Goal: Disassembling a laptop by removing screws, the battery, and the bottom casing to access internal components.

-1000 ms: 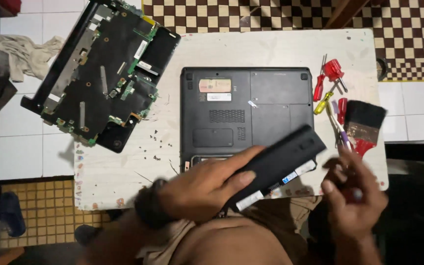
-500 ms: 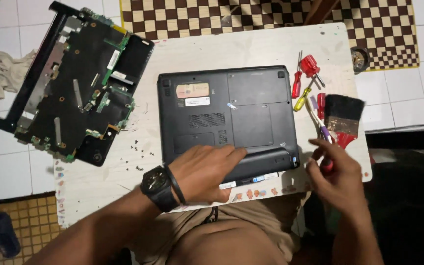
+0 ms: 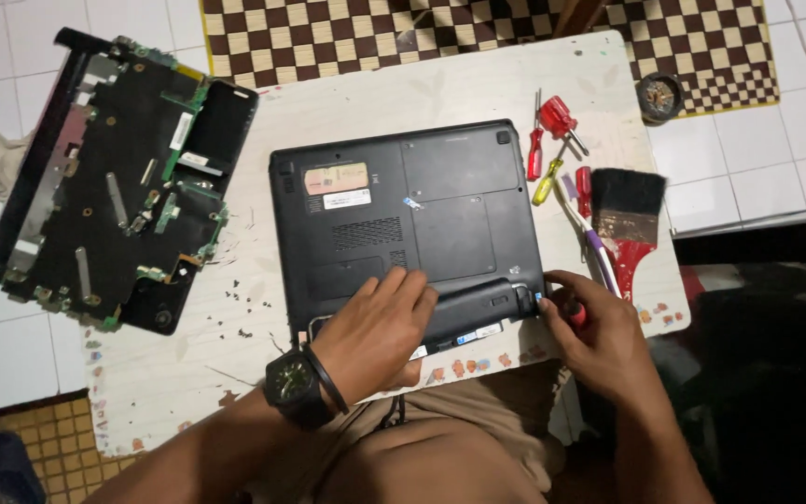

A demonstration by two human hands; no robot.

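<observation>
Overhead view of a small white table set on a white tiled floor, with a brown-and-cream checkered mat beyond its far edge. A black laptop lies upside down at the centre of the table, base panel facing up, with labels near its far left corner. A long black battery pack sits along the laptop's near edge, in line with its bay. The left hand, wearing a black wristwatch, lies palm down with fingers spread flat over the left end of the battery pack and the adjoining base panel, pressing rather than grasping. The right hand is curled at the laptop's near right corner, touching the right end of the battery pack, and is closed around a red-handled tool of which only a small part shows. To the right of the laptop lie several red- and yellow-handled screwdrivers and a black-bristled paintbrush with a red handle, near each other. At the left, a dismantled laptop chassis with exposed circuit boards rests tilted, overhanging the table edge. Small screws are scattered on the table between chassis and laptop. A round dark container stands at the far right corner
</observation>
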